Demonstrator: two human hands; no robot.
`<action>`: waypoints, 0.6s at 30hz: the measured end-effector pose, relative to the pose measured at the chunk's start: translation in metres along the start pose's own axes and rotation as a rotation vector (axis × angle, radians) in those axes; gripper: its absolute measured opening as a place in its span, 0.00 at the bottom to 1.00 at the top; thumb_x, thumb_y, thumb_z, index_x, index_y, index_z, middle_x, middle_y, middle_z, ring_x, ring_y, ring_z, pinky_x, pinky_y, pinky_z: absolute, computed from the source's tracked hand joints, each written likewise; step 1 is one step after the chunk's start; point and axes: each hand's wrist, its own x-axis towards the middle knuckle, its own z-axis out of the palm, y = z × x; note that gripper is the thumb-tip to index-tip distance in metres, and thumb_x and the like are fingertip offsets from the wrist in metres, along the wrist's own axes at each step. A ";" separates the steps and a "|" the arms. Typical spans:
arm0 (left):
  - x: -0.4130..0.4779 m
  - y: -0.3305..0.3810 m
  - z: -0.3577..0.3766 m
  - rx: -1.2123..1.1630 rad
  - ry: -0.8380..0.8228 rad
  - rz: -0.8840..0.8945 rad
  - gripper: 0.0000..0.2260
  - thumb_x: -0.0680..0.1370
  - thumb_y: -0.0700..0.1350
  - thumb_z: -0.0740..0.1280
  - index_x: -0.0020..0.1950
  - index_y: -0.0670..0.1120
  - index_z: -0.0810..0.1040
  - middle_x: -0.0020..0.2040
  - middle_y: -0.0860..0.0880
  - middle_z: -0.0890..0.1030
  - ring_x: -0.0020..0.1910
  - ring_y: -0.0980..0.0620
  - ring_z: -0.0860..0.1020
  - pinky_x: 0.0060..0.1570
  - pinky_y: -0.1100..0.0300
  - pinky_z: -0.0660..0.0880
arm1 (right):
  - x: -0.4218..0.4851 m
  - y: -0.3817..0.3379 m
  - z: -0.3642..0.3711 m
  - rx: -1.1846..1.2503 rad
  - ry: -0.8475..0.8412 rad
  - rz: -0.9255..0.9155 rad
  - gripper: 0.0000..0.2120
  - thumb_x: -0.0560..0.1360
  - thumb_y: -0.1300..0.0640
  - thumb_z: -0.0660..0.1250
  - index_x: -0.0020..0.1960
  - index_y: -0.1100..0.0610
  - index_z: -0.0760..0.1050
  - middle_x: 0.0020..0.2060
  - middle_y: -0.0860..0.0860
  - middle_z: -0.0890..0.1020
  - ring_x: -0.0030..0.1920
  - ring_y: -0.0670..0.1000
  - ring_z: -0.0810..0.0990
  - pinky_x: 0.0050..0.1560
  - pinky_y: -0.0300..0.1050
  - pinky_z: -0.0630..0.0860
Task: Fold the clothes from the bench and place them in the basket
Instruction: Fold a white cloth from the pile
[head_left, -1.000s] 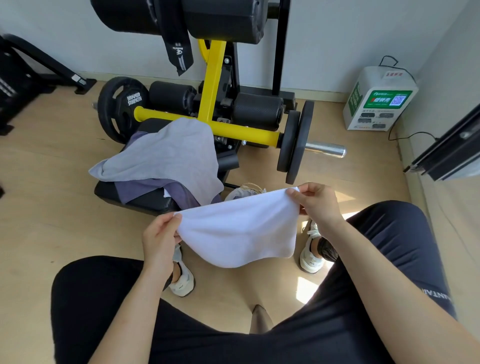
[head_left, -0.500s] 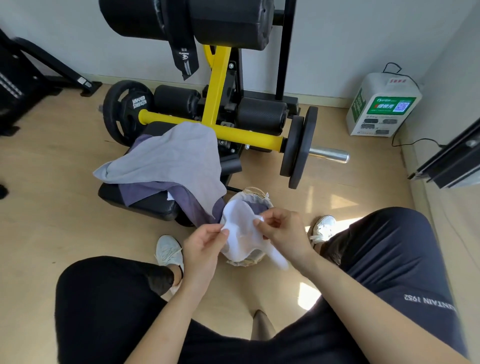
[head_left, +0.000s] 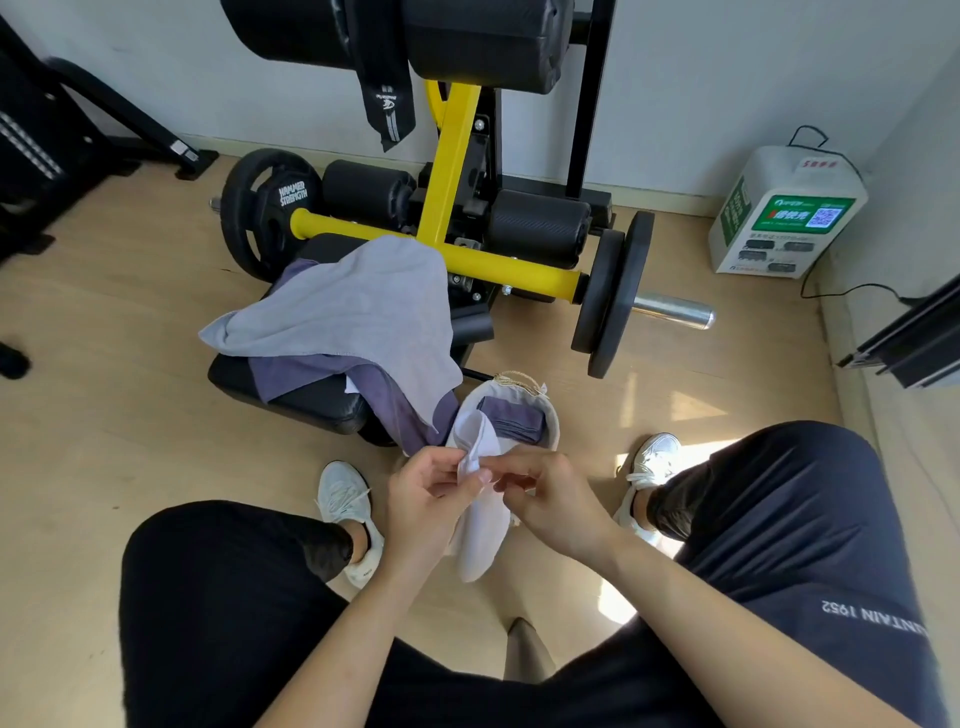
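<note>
Stretched wide between two hands a second ago, the white cloth (head_left: 480, 519) now hangs doubled into a narrow strip, and both hands have come together at its upper part. The left grip (head_left: 426, 493) pinches the fold between thumb and fingers. The right grip (head_left: 550, 499) is curled onto the cloth's edge right beside it, so both are clamped on the same piece.

The strip's long axis runs away from the person. Its top arches over the near rim of the basket (head_left: 555, 423), while its tail dangles back toward the knees. The basket stands on the floor straight ahead of the hands, about as close to one as to the other, with a folded purple piece (head_left: 511, 418) already inside.

A further fold looks likely before a short forward drop into the basket.

On the bench (head_left: 306, 405) just left of the basket, a grey garment (head_left: 353, 312) and a purple garment (head_left: 311, 371) still lie unfolded, so the job appears well short of finished.
</note>
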 end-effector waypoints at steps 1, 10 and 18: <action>0.001 0.000 -0.001 0.011 0.011 0.003 0.08 0.73 0.38 0.77 0.47 0.49 0.84 0.44 0.46 0.87 0.46 0.47 0.86 0.49 0.50 0.81 | 0.001 0.001 -0.001 0.004 0.003 0.003 0.20 0.70 0.68 0.64 0.56 0.53 0.84 0.43 0.44 0.82 0.43 0.48 0.81 0.46 0.39 0.77; 0.001 0.011 -0.027 0.275 -0.226 0.182 0.06 0.71 0.53 0.71 0.47 0.56 0.82 0.45 0.54 0.85 0.48 0.51 0.82 0.49 0.53 0.80 | 0.026 0.016 -0.042 -0.139 -0.033 0.165 0.40 0.68 0.57 0.78 0.76 0.48 0.63 0.69 0.47 0.71 0.67 0.47 0.69 0.68 0.42 0.66; 0.001 0.016 -0.040 0.264 -0.263 0.235 0.08 0.70 0.50 0.71 0.44 0.47 0.82 0.41 0.49 0.85 0.43 0.49 0.83 0.45 0.57 0.79 | 0.030 0.029 -0.048 -0.130 -0.369 0.300 0.09 0.71 0.58 0.76 0.48 0.51 0.79 0.48 0.51 0.82 0.48 0.48 0.79 0.51 0.41 0.75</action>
